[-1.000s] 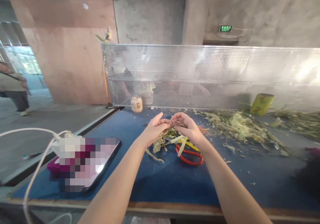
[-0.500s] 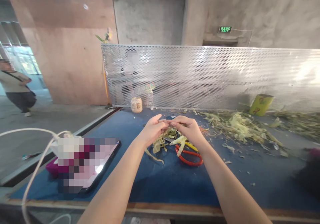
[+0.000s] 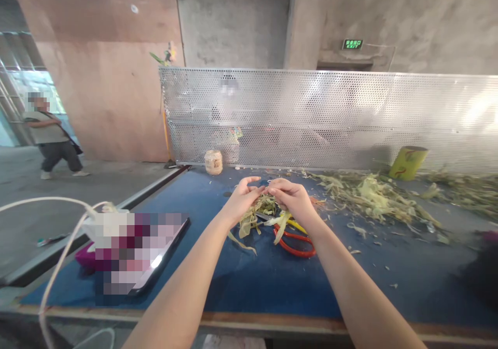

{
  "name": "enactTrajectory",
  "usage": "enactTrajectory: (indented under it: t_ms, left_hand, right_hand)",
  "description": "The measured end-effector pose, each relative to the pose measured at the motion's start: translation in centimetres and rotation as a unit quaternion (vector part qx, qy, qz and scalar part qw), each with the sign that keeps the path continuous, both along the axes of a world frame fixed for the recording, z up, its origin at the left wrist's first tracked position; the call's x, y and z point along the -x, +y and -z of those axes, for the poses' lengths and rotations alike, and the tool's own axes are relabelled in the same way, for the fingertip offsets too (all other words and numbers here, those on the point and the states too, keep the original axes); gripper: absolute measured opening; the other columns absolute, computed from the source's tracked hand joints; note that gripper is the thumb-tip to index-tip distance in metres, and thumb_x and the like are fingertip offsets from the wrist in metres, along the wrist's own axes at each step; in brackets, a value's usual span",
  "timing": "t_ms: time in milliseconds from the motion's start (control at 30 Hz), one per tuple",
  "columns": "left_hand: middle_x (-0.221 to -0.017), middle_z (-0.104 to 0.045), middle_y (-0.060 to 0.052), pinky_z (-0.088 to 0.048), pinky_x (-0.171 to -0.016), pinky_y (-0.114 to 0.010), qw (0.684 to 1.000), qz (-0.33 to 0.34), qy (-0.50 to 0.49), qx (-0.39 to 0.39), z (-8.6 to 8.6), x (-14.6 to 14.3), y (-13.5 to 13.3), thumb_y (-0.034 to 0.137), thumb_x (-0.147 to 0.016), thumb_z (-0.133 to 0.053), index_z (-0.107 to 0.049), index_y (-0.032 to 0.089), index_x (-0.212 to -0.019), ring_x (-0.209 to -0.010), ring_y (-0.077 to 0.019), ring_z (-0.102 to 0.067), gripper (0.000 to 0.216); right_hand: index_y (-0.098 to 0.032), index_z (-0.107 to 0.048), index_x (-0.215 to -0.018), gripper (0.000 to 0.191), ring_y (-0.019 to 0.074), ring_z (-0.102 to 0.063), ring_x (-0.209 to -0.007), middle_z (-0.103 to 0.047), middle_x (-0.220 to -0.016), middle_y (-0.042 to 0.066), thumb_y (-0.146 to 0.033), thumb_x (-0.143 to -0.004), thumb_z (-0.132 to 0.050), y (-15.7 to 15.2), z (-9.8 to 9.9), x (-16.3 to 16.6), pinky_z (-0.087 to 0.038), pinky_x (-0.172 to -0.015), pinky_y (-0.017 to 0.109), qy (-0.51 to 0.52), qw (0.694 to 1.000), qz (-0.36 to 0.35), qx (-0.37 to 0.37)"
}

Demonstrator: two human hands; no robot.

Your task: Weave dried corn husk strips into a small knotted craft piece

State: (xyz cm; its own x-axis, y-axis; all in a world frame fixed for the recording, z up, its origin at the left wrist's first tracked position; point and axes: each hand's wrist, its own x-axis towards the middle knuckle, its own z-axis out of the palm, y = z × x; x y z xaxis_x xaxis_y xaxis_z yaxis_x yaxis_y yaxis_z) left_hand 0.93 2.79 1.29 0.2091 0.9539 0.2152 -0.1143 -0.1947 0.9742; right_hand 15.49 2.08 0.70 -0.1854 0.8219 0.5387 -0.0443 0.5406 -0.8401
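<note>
Both hands meet over the middle of the blue table [image 3: 241, 281]. My left hand [image 3: 240, 201] and my right hand [image 3: 292, 198] have their fingers curled together around a small bunch of green-yellow husk strips [image 3: 261, 213] that hangs down between them. Just below the hands lie red-handled scissors [image 3: 296, 241], partly covered by the strips.
A phone [image 3: 155, 258] with a white cable [image 3: 50, 204] lies at the left. A twine ball [image 3: 213, 162] and a yellow-green cup [image 3: 406, 163] stand by the perforated metal screen [image 3: 330, 115]. Loose husks [image 3: 369, 196] spread at the right. A person [image 3: 50, 136] walks at far left.
My hands stayed together, shifting slightly lower and closing more over the husk strips. The person at far left walked further to the right.
</note>
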Motion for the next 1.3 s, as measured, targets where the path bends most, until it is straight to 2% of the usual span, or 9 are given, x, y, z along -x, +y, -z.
enactTrajectory:
  t_ms: [100,167,267,367,533,667,833,967,1300]
  left_hand:
    - [-0.044,-0.037,0.011,-0.022,-0.040,-0.017,0.998,-0.057,0.032,0.001,-0.1,0.1,-0.1,0.034,-0.067,-0.062,-0.043,0.016,-0.096,-0.038,-0.0042,-0.031,0.040]
    - [-0.040,-0.032,0.013,-0.019,-0.038,-0.017,0.996,-0.083,0.039,-0.008,-0.1,0.2,0.0,0.035,-0.064,-0.064,-0.041,0.017,-0.092,-0.035,-0.0041,-0.029,0.040]
    - [-0.039,-0.032,0.014,-0.019,-0.038,-0.017,0.992,-0.114,0.039,-0.033,0.2,0.4,0.5,0.029,-0.061,-0.065,-0.037,0.018,-0.088,-0.033,-0.0042,-0.028,0.040]
    - [-0.039,-0.031,0.015,-0.022,-0.040,-0.017,0.987,-0.145,0.039,-0.059,0.4,0.8,1.1,0.022,-0.060,-0.062,-0.034,0.020,-0.087,-0.034,-0.0046,-0.029,0.039]
    - [-0.039,-0.028,0.016,-0.021,-0.043,-0.017,0.972,-0.192,0.073,-0.112,0.7,1.6,1.9,0.012,-0.058,-0.054,-0.030,0.022,-0.084,-0.034,-0.0053,-0.026,0.037]
    - [-0.038,-0.026,0.016,-0.019,-0.045,-0.018,0.957,-0.221,0.106,-0.155,0.6,2.1,1.8,0.006,-0.055,-0.049,-0.032,0.022,-0.083,-0.035,-0.0058,-0.023,0.036]
    - [-0.039,-0.026,0.013,-0.021,-0.048,-0.020,0.908,-0.253,0.230,-0.242,0.6,2.1,0.9,0.004,-0.061,-0.041,-0.035,0.021,-0.088,-0.038,-0.0093,-0.030,0.033]
    - [-0.041,-0.029,0.011,-0.021,-0.048,-0.021,0.866,-0.270,0.331,-0.259,0.6,2.0,0.5,0.004,-0.066,-0.037,-0.035,0.021,-0.094,-0.040,-0.0118,-0.035,0.033]
    - [-0.043,-0.032,0.009,-0.022,-0.047,-0.022,0.828,-0.287,0.412,-0.249,0.8,2.1,0.7,0.006,-0.070,-0.035,-0.032,0.021,-0.099,-0.040,-0.0149,-0.039,0.033]
  right_hand:
    - [-0.014,-0.057,-0.062,0.024,-0.0002,-0.029,-0.040,-0.049,-0.086,0.002,-0.036,-0.073,-0.056,-0.1,-0.1,0.1,-0.020,-0.036,0.020,0.003,1.000,-0.027,0.006]
    - [-0.015,-0.051,-0.059,0.029,0.0002,-0.028,-0.041,-0.047,-0.085,0.001,-0.038,-0.076,-0.051,-0.2,-0.1,0.1,-0.020,-0.037,0.020,-0.004,0.999,-0.039,0.015]
    - [-0.016,-0.045,-0.058,0.032,0.0012,-0.027,-0.041,-0.046,-0.082,0.000,-0.039,-0.079,-0.045,0.0,0.1,0.1,-0.022,-0.037,0.020,-0.039,0.999,-0.033,0.015]
    - [-0.016,-0.046,-0.058,0.030,0.0027,-0.031,-0.045,-0.046,-0.090,0.002,-0.035,-0.081,-0.043,0.3,0.2,0.0,-0.027,-0.040,0.021,-0.101,0.995,-0.003,-0.008]
    - [-0.016,-0.043,-0.053,0.030,0.0110,-0.047,-0.075,-0.045,-0.092,0.005,-0.024,-0.081,-0.040,0.0,-0.1,0.2,-0.039,-0.061,0.023,-0.214,0.975,0.015,-0.063]
    - [-0.015,-0.044,-0.055,0.030,0.0114,-0.047,-0.079,-0.045,-0.096,0.006,-0.020,-0.083,-0.038,0.0,0.0,0.5,-0.039,-0.073,0.026,-0.256,0.962,0.040,-0.085]
    - [-0.016,-0.048,-0.058,0.028,0.0124,-0.047,-0.081,-0.046,-0.097,0.006,-0.020,-0.084,-0.038,0.4,0.5,0.7,-0.038,-0.079,0.029,-0.300,0.945,0.063,-0.113]
    - [-0.015,-0.049,-0.059,0.027,0.0129,-0.047,-0.081,-0.046,-0.098,0.007,-0.020,-0.084,-0.038,0.5,0.6,0.7,-0.039,-0.079,0.030,-0.314,0.940,0.064,-0.115]
    - [-0.015,-0.048,-0.060,0.027,0.0124,-0.047,-0.079,-0.046,-0.099,0.008,-0.018,-0.084,-0.037,0.5,0.7,0.4,-0.039,-0.078,0.030,-0.341,0.929,0.065,-0.126]
